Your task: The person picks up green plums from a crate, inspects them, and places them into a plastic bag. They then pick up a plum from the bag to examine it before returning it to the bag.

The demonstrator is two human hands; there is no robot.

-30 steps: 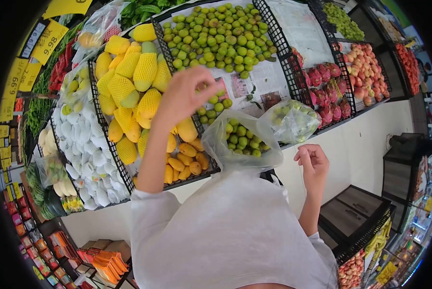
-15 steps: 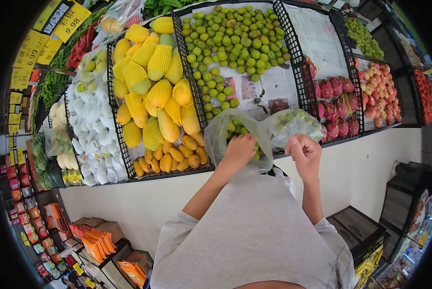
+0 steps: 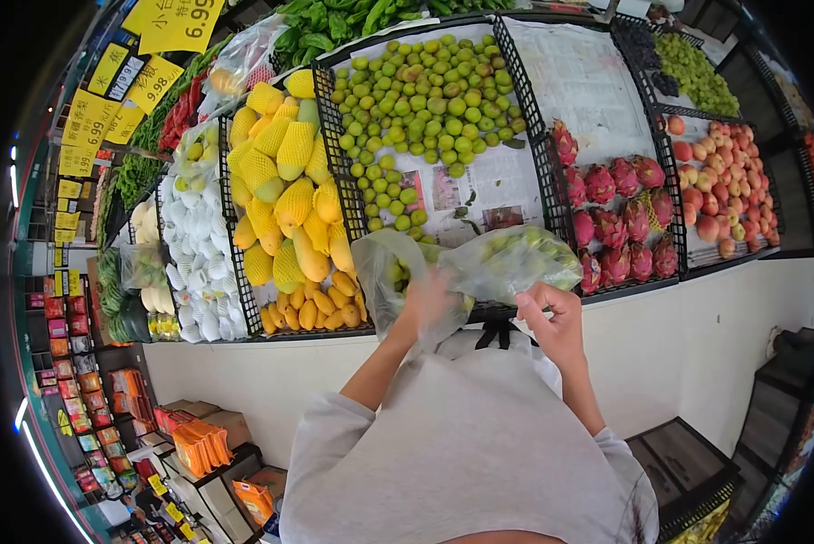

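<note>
Head view is showing the left hand [image 3: 431, 304] sitting inside a clear plastic bag [image 3: 398, 281] at the crate edge [image 3: 516, 308]; film is blurring its fingers, so its grip cannot be read. Right hand [image 3: 552, 322] is pinching the bag rim. Green fruit [image 3: 396, 272] inside is only partly discernible beside the second bag [image 3: 511, 261].

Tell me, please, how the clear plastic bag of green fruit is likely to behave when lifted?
The clear plastic bag looks thin and crumpled, so probably floppy. The round green fruit inside would likely sag and shift. The left hand is at its mouth.
</note>
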